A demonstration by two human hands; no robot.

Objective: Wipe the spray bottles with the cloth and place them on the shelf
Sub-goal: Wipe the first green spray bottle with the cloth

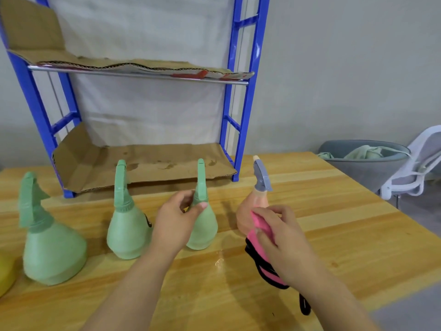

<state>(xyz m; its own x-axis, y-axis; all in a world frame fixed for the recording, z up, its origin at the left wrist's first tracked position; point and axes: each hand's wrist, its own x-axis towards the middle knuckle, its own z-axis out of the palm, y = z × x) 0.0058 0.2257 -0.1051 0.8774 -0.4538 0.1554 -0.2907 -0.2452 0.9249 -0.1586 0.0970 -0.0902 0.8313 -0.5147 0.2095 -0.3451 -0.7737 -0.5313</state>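
while the right hand (279, 237) curls its fingers and thumb round a pink cloth (259, 242) with black trim, it presses that cloth against the side of the peach spray bottle (247, 210). the bottle stands upright on the wooden table (334, 223) and carries a grey trigger head (261, 177). the loose end of the cloth hangs under the wrist down to the tabletop.

the left hand (176, 218) is half closed on the neck of the third green spray bottle (202, 228), counted from the left. its thumb tip lies on the front of the neck and its fingers curl behind, just under the trigger. this bottle stands upright, just beside the peach one but apart from it.

further left stand the middle green spray bottle (126, 232), close behind the left wrist, and the leftmost green spray bottle (52, 254), near the table's edge. a yellow thing (4, 275) is cut off by the frame beside it.

behind the row, the blue metal shelf (241, 139) stands on the table against a pale wall, its two levels lined with cardboard (155, 163). off the table to the right sit a grey tub (362, 173) holding green fabric and a white chair (415, 177).
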